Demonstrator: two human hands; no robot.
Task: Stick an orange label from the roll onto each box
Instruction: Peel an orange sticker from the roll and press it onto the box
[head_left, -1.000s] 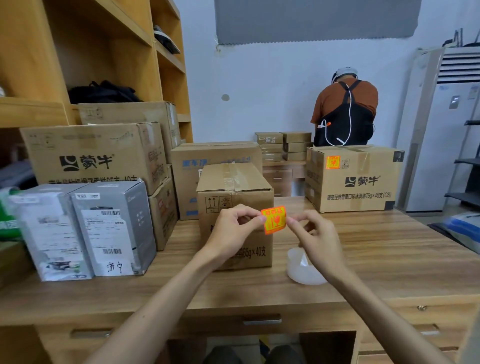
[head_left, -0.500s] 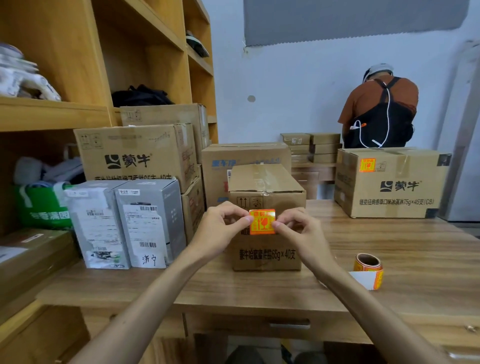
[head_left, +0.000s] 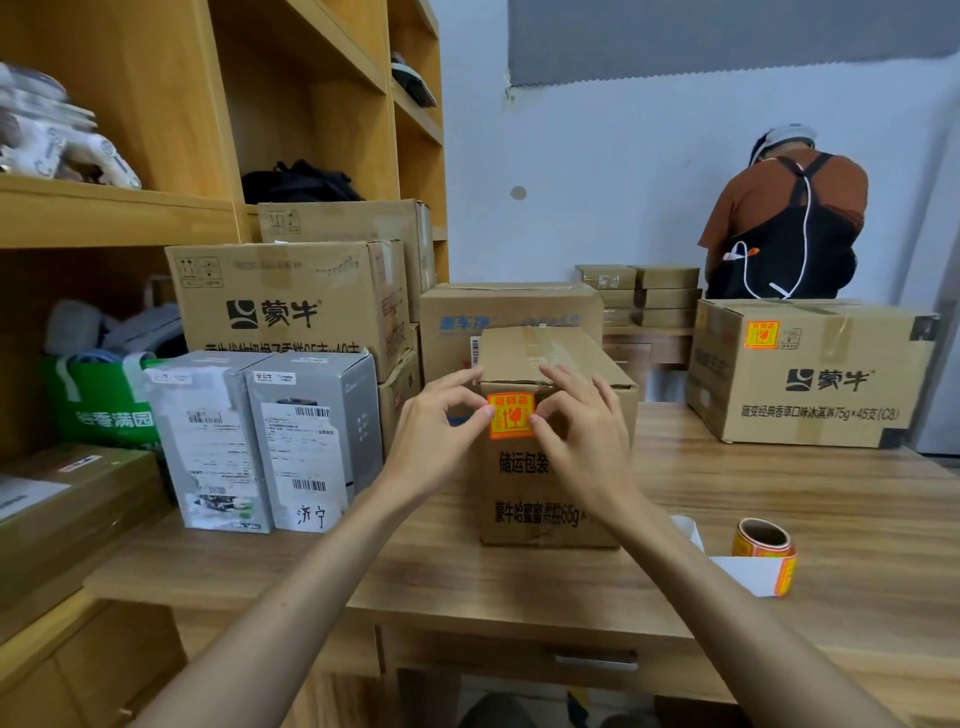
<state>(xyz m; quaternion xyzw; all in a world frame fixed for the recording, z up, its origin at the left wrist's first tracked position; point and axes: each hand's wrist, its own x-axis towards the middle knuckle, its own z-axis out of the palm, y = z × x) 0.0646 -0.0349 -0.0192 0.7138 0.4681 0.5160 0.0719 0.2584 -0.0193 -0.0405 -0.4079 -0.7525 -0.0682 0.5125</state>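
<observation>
Two grey boxes (head_left: 270, 441) stand at nine o'clock of the box (head_left: 540, 483). The left hand (head_left: 434, 431) and right hand (head_left: 584, 436) press their thumbs on the orange label (head_left: 510, 415) on its front face, with their fingers resting loosely along the top edge. The roll (head_left: 762, 543) lies at four o'clock and a labelled carton (head_left: 810, 384) at two.

Cardboard, paper and wood, mostly matt.

The small brown cardboard box (head_left: 550, 483) is matt and slightly rough, with a shiny strip of clear plastic tape (head_left: 540, 345) along its top. The square orange paper label (head_left: 510, 415) on its front looks smooth, with a faint sheen. The light wooden table (head_left: 779, 493) shows grain under a smooth satin finish. The roll of orange labels (head_left: 762, 543) has a brown card core and trails smooth white backing paper (head_left: 743, 574).
</observation>
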